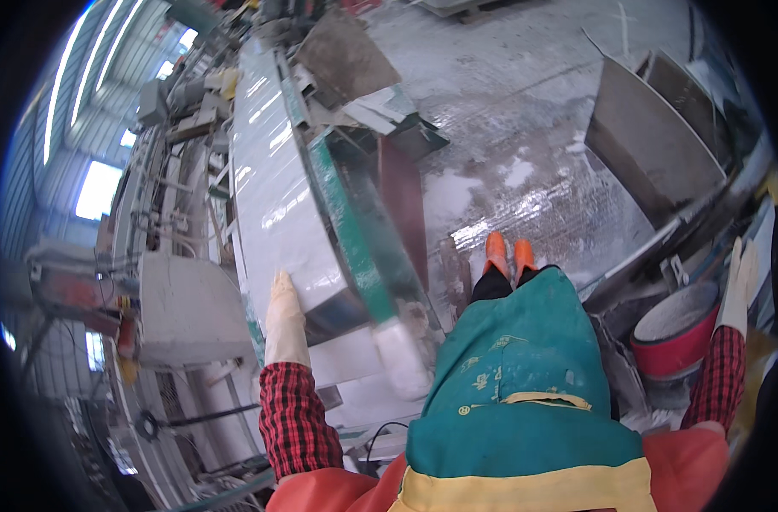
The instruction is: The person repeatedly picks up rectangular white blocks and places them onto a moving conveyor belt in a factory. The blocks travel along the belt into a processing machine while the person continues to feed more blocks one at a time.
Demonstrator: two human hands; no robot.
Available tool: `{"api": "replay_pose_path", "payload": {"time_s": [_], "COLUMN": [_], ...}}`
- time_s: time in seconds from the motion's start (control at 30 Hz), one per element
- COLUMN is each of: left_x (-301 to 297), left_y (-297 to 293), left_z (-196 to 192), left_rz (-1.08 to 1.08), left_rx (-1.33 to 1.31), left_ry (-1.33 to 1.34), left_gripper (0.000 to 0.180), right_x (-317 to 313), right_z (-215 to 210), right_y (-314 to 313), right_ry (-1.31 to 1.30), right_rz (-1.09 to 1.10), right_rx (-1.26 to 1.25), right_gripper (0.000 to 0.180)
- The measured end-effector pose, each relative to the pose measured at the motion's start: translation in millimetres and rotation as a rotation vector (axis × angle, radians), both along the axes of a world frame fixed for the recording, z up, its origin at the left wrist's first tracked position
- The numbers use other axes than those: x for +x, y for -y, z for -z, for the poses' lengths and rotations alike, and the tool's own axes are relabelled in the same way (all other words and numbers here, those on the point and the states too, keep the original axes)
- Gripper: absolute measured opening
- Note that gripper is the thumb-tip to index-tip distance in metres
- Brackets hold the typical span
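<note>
At the lower centre spreads a dark-green apron [525, 363]; left of it, the cream-gloved left hand [285, 317] is at the near end of a long, glossy white surface [274, 200] left of centre, its grip impossible to tell. At the right edge, the cream-gloved right hand [738, 286] is open, fingers straight, near a round red-walled tub [675, 352]. Farther off, flat brown-grey panels [649, 136] stand upper right.
</note>
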State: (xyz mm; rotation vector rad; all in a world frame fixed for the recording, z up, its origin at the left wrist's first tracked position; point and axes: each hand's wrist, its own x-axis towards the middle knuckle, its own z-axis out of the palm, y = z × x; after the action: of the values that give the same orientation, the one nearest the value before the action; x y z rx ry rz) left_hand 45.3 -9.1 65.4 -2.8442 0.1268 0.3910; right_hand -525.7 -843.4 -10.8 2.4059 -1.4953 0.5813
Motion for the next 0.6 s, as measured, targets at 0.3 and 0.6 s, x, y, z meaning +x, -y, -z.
{"api": "replay_pose_path", "payload": {"time_s": [0.3,0.6], "left_x": [37,27], "left_y": [-46,-2], "left_z": [55,31], "left_rz": [-0.357,-0.791], "left_rx": [-0.709,-1.199], "left_ry": [0.074,0.011], "left_gripper": [0.067,0.063], "right_x": [2,-2], "right_z": [-24,-12], "right_y": [5,-1], "right_ry": [-0.082,0.012], "right_rz": [0.252,0.23], "right_rx": [0.046,0.042], "right_gripper": [0.059,0.06]}}
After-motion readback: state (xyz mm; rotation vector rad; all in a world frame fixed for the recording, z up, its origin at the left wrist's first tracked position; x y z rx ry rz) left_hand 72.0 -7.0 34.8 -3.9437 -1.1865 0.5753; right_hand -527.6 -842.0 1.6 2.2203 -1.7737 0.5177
